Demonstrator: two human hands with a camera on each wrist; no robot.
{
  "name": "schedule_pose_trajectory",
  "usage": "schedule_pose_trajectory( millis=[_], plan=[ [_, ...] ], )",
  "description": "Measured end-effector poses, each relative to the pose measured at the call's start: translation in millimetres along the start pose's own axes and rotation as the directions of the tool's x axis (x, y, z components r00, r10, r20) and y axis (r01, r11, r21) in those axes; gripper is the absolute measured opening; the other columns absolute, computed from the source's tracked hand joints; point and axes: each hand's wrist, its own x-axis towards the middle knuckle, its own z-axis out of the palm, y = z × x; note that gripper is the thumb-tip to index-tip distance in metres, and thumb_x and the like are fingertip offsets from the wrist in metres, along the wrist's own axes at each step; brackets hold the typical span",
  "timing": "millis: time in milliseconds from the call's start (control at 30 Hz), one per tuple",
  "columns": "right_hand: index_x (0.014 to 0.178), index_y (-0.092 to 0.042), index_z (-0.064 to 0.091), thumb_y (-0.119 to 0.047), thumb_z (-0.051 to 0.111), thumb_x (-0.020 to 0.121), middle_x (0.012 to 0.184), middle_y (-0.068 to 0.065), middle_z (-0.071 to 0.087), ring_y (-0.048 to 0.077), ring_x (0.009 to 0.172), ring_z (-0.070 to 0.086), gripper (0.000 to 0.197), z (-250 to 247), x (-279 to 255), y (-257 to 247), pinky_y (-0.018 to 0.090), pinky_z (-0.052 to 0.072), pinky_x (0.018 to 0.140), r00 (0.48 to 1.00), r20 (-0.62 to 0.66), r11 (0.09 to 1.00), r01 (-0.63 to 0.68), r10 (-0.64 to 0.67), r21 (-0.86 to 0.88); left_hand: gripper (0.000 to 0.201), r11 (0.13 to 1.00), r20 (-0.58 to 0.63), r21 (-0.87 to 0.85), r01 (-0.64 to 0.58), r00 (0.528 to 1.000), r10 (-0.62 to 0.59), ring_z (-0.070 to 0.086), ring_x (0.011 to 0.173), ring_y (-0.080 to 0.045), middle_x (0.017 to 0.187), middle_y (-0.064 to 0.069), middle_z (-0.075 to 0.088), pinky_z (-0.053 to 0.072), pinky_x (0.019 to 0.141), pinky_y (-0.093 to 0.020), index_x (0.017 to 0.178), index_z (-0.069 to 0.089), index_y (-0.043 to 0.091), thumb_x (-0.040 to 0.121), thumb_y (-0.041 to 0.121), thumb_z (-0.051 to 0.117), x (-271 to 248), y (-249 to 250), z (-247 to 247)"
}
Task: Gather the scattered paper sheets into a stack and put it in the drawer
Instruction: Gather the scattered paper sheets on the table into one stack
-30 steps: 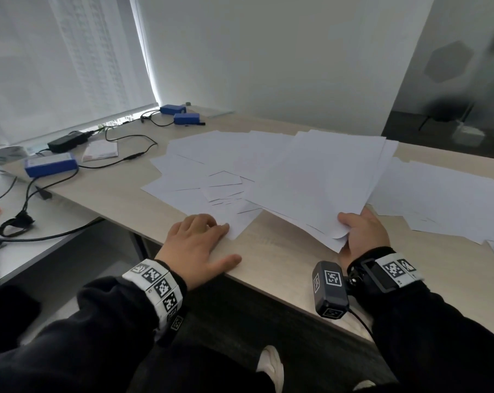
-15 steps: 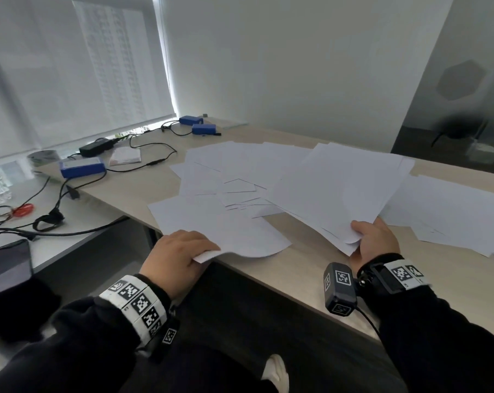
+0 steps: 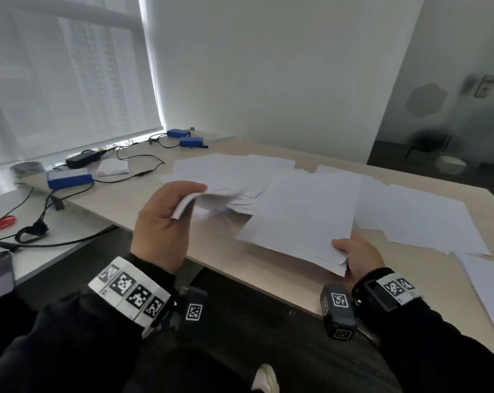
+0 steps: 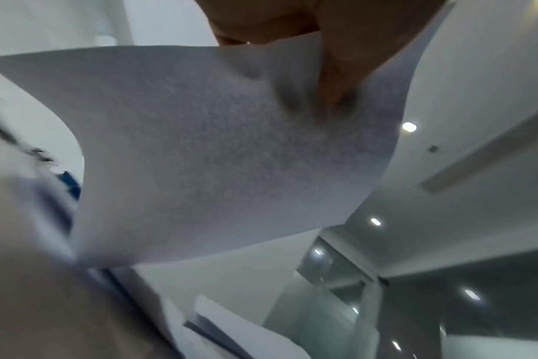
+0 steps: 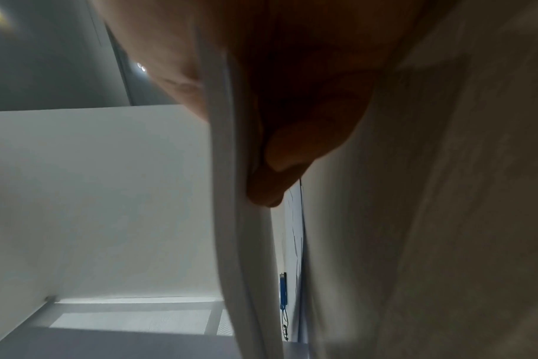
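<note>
White paper sheets lie scattered over the light wooden desk. My left hand is raised above the desk's front edge and pinches one curled sheet, whose grey underside fills the left wrist view. My right hand grips the near corner of a loose stack of sheets, thumb on top. In the right wrist view the stack's edge runs between thumb and fingers. More sheets lie to the right. No drawer is in view.
Blue boxes, a black power adapter, a notepad and cables sit at the desk's left and back. A lower white table with red scissors stands to the left. A glass door is at the right.
My left hand slid a sheet off the desk's front edge, pinched it and lifted it up and to the right. The right hand kept its hold on the stack.
</note>
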Motion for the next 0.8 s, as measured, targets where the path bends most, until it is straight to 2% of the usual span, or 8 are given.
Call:
schedule_pose_trajectory(
  millis=[100, 200, 333, 500, 600, 667, 733, 800],
  plan=[
    [0.105, -0.008, 0.066, 0.005, 0.046, 0.091, 0.108, 0.02, 0.071, 0.038, 0.098, 0.066, 0.027, -7.5, -5.5, 3.0, 0.058, 0.048, 0.095, 0.999, 0.045, 1.0, -0.021, 0.022, -0.02, 0.028, 0.966, 0.135, -0.014, -0.259, 0.956, 0.259, 0.065, 0.108, -0.011, 0.108, 0.003, 0.071, 0.051, 0.094, -0.036, 0.105, 0.074, 0.011, 0.085, -0.007, 0.068, -8.2, 9.9, 25.6],
    [0.11, -0.004, 0.064, 0.006, 0.047, 0.09, 0.107, 0.022, 0.071, 0.041, 0.097, 0.067, 0.028, -16.1, -12.8, 5.1, 0.059, 0.048, 0.094, 0.996, 0.073, 0.999, -0.048, 0.05, -0.024, 0.055, 0.936, 0.245, -0.014, -0.352, 0.906, 0.344, 0.063, 0.114, -0.019, 0.113, 0.008, 0.071, 0.046, 0.089, -0.055, 0.108, 0.072, 0.023, 0.073, -0.018, 0.074, -22.4, 16.6, 50.9],
    [0.114, -0.006, 0.065, 0.004, 0.048, 0.088, 0.113, 0.023, 0.07, 0.045, 0.107, 0.065, 0.033, -35.2, -18.7, 8.5, 0.065, 0.044, 0.099, 0.992, 0.117, 0.998, -0.05, 0.054, -0.036, 0.027, 0.896, 0.33, -0.077, -0.436, 0.837, 0.436, 0.06, 0.118, -0.017, 0.117, 0.013, 0.069, 0.038, 0.088, -0.054, 0.108, 0.067, 0.033, 0.091, 0.014, 0.06, -35.6, 36.4, 73.0],
    [0.116, -0.008, 0.065, 0.007, 0.043, 0.09, 0.111, 0.019, 0.072, 0.042, 0.102, 0.067, 0.037, -55.9, -28.5, 6.6, 0.059, 0.048, 0.097, 0.99, 0.131, 0.999, -0.042, 0.044, -0.019, 0.032, 0.917, 0.275, -0.125, -0.38, 0.874, 0.4, 0.06, 0.114, -0.018, 0.113, 0.013, 0.069, 0.039, 0.088, -0.056, 0.102, 0.073, 0.033, 0.083, 0.008, 0.074, -17.6, 50.5, 97.8],
    [0.12, -0.008, 0.064, 0.007, 0.044, 0.09, 0.113, 0.021, 0.071, 0.045, 0.104, 0.065, 0.039, -64.6, -32.7, 6.1, 0.061, 0.048, 0.096, 0.993, 0.113, 0.999, -0.038, 0.039, -0.007, 0.026, 0.925, 0.274, -0.173, -0.34, 0.885, 0.376, 0.061, 0.111, -0.021, 0.111, 0.011, 0.07, 0.043, 0.087, -0.057, 0.1, 0.077, 0.03, 0.084, 0.009, 0.076, 3.0, 60.7, 117.0],
    [0.115, -0.006, 0.067, 0.007, 0.046, 0.089, 0.105, 0.021, 0.072, 0.042, 0.093, 0.068, 0.035, -71.2, -36.7, 5.6, 0.055, 0.053, 0.088, 0.994, 0.103, 0.999, -0.039, 0.035, 0.032, 0.022, 0.923, 0.273, -0.202, -0.328, 0.886, 0.374, 0.061, 0.111, -0.021, 0.111, 0.011, 0.07, 0.044, 0.088, -0.058, 0.101, 0.077, 0.031, 0.087, 0.014, 0.075, 15.8, 71.0, 131.2],
    [0.099, -0.003, 0.072, 0.005, 0.053, 0.088, 0.088, 0.019, 0.071, 0.034, 0.076, 0.068, 0.023, -76.9, -38.3, 7.8, 0.043, 0.053, 0.075, 0.998, 0.051, 0.997, -0.048, 0.044, 0.063, 0.018, 0.914, 0.249, -0.236, -0.331, 0.888, 0.386, 0.06, 0.111, -0.02, 0.111, 0.011, 0.07, 0.045, 0.089, -0.057, 0.101, 0.077, 0.031, 0.089, 0.018, 0.072, 28.2, 85.2, 142.3],
    [0.101, 0.001, 0.069, -0.001, 0.063, 0.083, 0.089, 0.018, 0.07, 0.033, 0.076, 0.068, 0.019, -82.9, -37.0, 12.9, 0.039, 0.053, 0.071, 0.997, -0.001, 0.992, -0.082, 0.082, 0.101, 0.015, 0.896, 0.222, -0.282, -0.344, 0.885, 0.409, 0.06, 0.112, -0.02, 0.112, 0.01, 0.07, 0.047, 0.089, -0.056, 0.101, 0.078, 0.028, 0.09, 0.021, 0.07, 38.8, 100.9, 147.2]
  ],
)
